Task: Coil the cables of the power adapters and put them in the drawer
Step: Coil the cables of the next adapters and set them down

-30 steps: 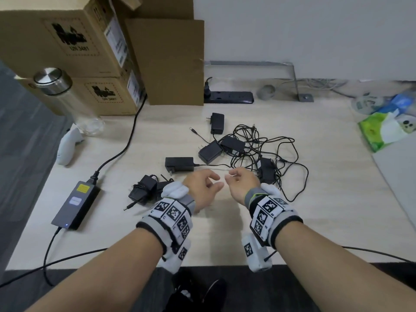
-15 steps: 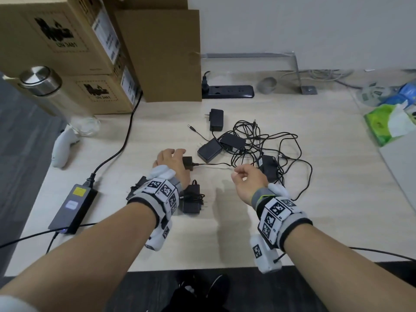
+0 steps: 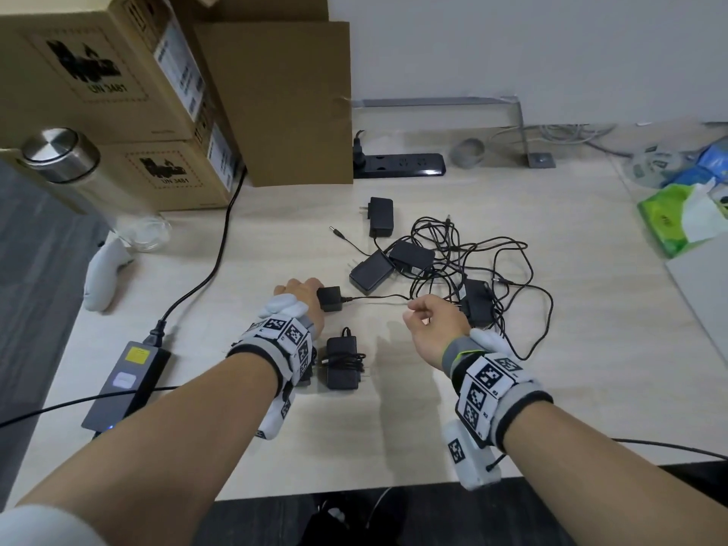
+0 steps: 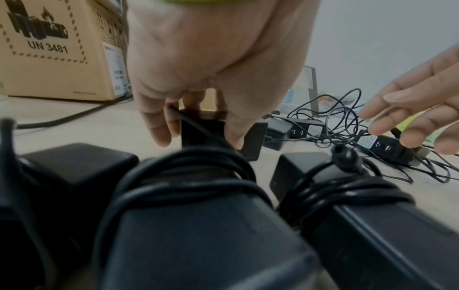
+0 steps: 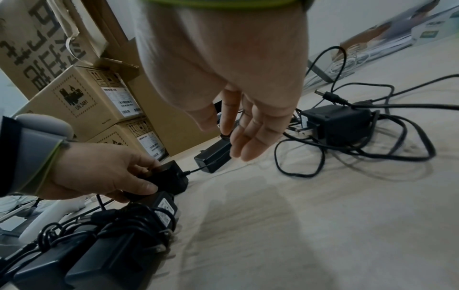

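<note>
Left hand (image 3: 301,299) covers most of adapter (image 3: 329,298), fingers clamped on it; only its right end shows in head view. Right hand (image 3: 433,323) at adapter's 3 o'clock, thumb and forefinger tips close together at cord (image 3: 374,297); actual pinch hard to confirm, other fingers loose. Wound adapter (image 3: 342,362) at 6 o'clock, second half hidden under left wrist. Tangle (image 3: 472,266) at 2 o'clock. Drawer out of view. Since half a second ago: poses near unchanged.

The left hand (image 3: 301,299) grips a black adapter (image 3: 329,298) while the right hand (image 3: 435,325) pinches its cable (image 3: 374,297).
</note>
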Tool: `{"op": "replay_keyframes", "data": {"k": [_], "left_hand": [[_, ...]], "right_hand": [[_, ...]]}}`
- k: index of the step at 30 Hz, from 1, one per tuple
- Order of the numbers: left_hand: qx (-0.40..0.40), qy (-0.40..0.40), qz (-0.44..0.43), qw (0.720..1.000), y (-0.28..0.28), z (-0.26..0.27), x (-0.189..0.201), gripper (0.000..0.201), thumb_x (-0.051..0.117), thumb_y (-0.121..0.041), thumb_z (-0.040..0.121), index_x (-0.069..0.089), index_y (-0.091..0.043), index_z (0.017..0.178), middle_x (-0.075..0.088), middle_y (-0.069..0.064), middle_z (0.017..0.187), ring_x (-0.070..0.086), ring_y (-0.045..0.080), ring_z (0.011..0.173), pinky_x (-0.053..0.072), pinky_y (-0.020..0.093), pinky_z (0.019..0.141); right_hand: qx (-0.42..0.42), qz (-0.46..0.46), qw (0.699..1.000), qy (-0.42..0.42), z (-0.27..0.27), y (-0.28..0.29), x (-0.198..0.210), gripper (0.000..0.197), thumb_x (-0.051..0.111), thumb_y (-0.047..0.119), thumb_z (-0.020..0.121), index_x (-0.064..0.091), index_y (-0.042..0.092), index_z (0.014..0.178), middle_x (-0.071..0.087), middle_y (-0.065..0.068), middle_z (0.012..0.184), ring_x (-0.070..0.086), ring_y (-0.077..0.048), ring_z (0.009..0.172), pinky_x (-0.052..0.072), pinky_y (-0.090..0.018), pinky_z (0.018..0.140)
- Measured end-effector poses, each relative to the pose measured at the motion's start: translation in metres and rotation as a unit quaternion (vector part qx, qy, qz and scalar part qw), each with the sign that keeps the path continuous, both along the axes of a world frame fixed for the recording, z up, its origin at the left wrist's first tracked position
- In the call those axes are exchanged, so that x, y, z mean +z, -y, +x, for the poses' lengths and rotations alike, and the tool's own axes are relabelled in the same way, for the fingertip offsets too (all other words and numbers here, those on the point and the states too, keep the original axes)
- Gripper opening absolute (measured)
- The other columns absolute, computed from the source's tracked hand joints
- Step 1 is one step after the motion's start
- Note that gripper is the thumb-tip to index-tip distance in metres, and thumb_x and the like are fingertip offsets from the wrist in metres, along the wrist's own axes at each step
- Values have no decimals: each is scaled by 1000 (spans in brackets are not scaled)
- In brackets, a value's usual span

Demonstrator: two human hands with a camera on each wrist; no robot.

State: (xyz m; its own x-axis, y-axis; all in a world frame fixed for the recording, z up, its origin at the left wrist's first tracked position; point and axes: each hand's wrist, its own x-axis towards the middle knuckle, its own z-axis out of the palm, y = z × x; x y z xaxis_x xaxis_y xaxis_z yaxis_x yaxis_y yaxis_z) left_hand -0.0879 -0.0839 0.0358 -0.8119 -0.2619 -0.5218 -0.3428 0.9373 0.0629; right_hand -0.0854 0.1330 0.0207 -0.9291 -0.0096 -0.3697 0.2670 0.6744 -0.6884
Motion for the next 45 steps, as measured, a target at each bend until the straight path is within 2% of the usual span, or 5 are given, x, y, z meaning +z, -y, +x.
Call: {"op": "replay_keyframes", "data": {"k": [12,19,29,40,45], "left_hand": [[-16,-225,254,941,-6,-7,52,19,64,-17,90,53,-27,102,61,-1,93,57,19,81,40,29,64],[84,-347,348,867,-15,-26,100,19,62,-19,92,49,-26,105,63,-2,98,61,19,90,50,34,80],[471,-246,698,480,-10,-47,147,31,45,-34,100,53,-8,114,68,16,93,61,22,63,52,26,48],[350,-98,809,463,-44,-40,165,58,45,-43,97,52,5,128,66,19,117,68,26,70,59,30,57],[328,-124,813,465,-46,-45,186,48,48,-40,97,53,3,117,65,16,84,65,27,65,61,34,63]], "right_hand": [[130,129,961,-208,-28,16,53,55,70,34,77,51,25,129,44,3,134,35,-21,125,32,-31,102],[26,7,992,-126,-53,21,95,17,59,36,90,56,20,83,61,5,75,58,-22,76,44,-27,69],[-1,-67,982,-178,-77,4,125,22,59,32,90,69,17,77,51,10,56,47,-13,56,43,-27,63],[73,-113,971,-199,-79,24,153,25,61,31,90,67,27,66,51,17,47,44,-1,47,34,-15,51],[114,-57,976,-177,-86,16,156,34,61,48,87,69,19,72,61,1,63,53,-16,60,45,-29,62]]}}
